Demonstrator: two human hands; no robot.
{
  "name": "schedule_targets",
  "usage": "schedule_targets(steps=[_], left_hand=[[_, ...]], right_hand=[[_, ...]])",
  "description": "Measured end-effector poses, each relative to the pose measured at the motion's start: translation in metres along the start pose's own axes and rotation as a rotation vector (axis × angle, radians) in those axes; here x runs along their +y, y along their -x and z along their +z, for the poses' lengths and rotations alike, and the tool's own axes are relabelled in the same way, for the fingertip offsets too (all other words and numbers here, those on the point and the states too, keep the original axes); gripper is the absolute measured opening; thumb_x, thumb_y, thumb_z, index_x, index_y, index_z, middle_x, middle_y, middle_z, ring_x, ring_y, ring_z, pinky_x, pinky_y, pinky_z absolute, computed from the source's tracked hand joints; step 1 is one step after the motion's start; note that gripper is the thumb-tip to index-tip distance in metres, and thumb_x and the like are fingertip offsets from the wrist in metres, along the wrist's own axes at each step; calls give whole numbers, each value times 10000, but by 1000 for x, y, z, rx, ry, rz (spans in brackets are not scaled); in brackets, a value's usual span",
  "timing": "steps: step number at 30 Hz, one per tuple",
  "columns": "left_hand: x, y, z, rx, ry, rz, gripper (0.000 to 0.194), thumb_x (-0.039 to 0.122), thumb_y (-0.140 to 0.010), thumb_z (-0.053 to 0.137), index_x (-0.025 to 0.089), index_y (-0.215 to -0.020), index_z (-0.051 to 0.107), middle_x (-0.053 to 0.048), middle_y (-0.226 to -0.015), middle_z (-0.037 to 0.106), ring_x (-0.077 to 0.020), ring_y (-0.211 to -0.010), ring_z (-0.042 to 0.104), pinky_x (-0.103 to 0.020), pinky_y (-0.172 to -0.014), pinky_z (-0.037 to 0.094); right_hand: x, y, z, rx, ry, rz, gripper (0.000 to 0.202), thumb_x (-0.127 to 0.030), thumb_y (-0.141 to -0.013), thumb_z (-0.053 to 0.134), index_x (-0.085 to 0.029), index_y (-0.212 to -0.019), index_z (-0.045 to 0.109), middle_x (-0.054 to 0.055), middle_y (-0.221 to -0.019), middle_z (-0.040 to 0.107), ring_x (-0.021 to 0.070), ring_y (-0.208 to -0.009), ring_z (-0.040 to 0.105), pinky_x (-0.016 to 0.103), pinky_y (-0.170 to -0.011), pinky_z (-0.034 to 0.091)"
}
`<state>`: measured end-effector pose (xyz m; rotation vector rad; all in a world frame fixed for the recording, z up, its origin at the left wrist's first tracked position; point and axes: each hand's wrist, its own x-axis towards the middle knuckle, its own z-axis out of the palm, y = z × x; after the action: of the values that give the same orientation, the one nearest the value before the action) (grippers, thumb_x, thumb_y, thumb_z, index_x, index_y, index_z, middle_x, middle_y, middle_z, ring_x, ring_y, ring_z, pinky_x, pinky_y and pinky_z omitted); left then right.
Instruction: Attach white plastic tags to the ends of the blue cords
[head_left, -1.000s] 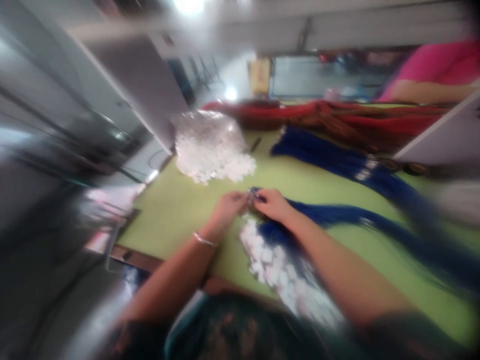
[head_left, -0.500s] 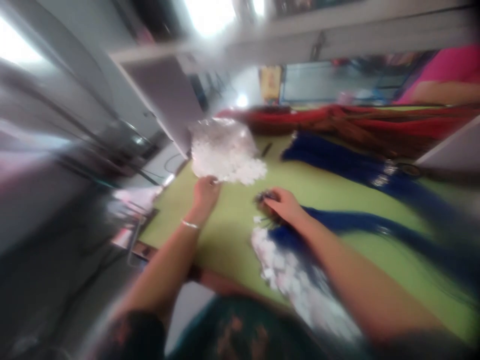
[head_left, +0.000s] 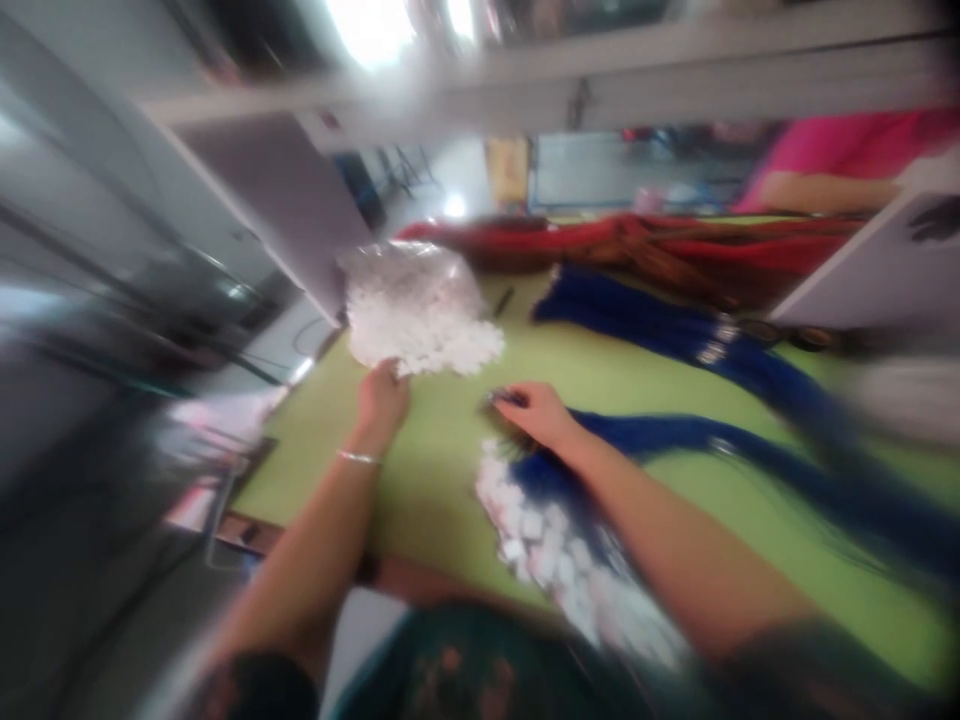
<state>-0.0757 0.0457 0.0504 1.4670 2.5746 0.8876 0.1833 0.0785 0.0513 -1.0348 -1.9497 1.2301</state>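
Observation:
My left hand [head_left: 384, 400] is closed at the front edge of a pile of small white pieces [head_left: 427, 335], which spill from a clear plastic bag [head_left: 420, 265]. What its fingertips pinch is too small to name. My right hand [head_left: 536, 408] is closed on the dark ends of a bundle of blue wires [head_left: 652, 430] that runs off to the right. Beneath my right forearm, a bunch of wires ending in white connectors [head_left: 536, 530] hangs over the table's front edge.
On the green table [head_left: 427, 480], a second blue bundle [head_left: 622, 305] lies farther back. Red and brown wires [head_left: 637, 240] stretch along the rear, below a shelf beam [head_left: 480, 110]. A person in a pink sleeve [head_left: 832, 155] is behind, at the right. Upright panels stand at both sides.
The view has shifted, moving most things slightly left in the picture. Both hands stay near the same places, my left at the white pile and my right on the wire ends.

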Motion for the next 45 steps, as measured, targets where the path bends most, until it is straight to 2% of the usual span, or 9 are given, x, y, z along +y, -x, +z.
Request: schedule_targets(steps=[3, 6, 9, 13, 24, 30, 34, 40, 45], left_hand=[[19, 19, -12, -79, 313, -46, 299, 330, -749, 607, 133, -944, 718, -53, -711, 673, -172, -635, 579, -275, -606, 430], [49, 46, -12, -345, 789, -142, 350, 380, -695, 697, 127, -936, 719, -27, -632, 651, -102, -502, 514, -228, -506, 404], [71, 67, -1, -573, 1199, -262, 276, 269, -618, 788, 115, -837, 723, -41, -679, 682, -84, -590, 591, -195, -605, 474], [73, 76, 14, -706, 1423, -288, 171, 157, -610, 796, 113, -762, 734, -64, -785, 726, -103, -730, 661, -186, -772, 515], [65, 75, 25, -700, 1480, -325, 95, 126, -659, 756, 94, -746, 733, -75, -766, 728, -109, -701, 663, -194, -744, 534], [68, 77, 24, -605, 1419, -324, 154, 176, -593, 813, 108, -688, 713, -63, -709, 715, -113, -677, 650, -229, -746, 522], [64, 77, 23, -551, 1286, -273, 215, 235, -560, 836, 121, -694, 711, -55, -707, 713, -115, -677, 644, -245, -742, 513], [55, 79, 32, -420, 907, -31, 210, 310, -639, 771, 149, -767, 729, -60, -764, 716, -147, -719, 636, -271, -736, 498], [54, 81, 39, -387, 928, -105, 290, 376, -634, 773, 153, -815, 732, -72, -796, 723, -163, -753, 649, -306, -786, 505]], right_hand=[[3, -1, 2, 38, -17, -34, 246, -349, -751, 581, -143, -619, 598, -21, -562, 541, 97, -551, 438, 224, -548, 341], [4, -2, 2, 76, -57, -55, 239, -357, -739, 589, -142, -637, 606, -24, -569, 544, 98, -559, 439, 222, -548, 346], [2, -1, 1, 100, -61, -67, 202, -314, -728, 583, -146, -617, 599, -25, -561, 543, 98, -555, 442, 219, -546, 353], [-1, 0, 1, 132, -39, -65, 181, -279, -727, 558, -149, -607, 594, -20, -554, 553, 96, -544, 450, 215, -535, 355], [5, 1, 4, 134, 56, -82, 184, -286, -737, 538, -152, -631, 604, -6, -585, 577, 107, -576, 486, 223, -591, 387], [5, 2, 6, 116, 100, -103, 142, -244, -710, 516, -163, -617, 584, -2, -596, 579, 114, -597, 489, 225, -607, 385], [3, 3, 6, 97, 129, -94, 127, -229, -705, 512, -171, -603, 560, -10, -586, 569, 110, -586, 479, 220, -600, 375], [4, 3, 7, 55, 231, -97, 135, -235, -714, 547, -178, -591, 554, -14, -562, 557, 108, -554, 460, 222, -552, 329], [8, 2, 3, 33, 137, -73, 171, -282, -727, 539, -162, -610, 578, -14, -570, 552, 103, -560, 456, 218, -549, 326]])
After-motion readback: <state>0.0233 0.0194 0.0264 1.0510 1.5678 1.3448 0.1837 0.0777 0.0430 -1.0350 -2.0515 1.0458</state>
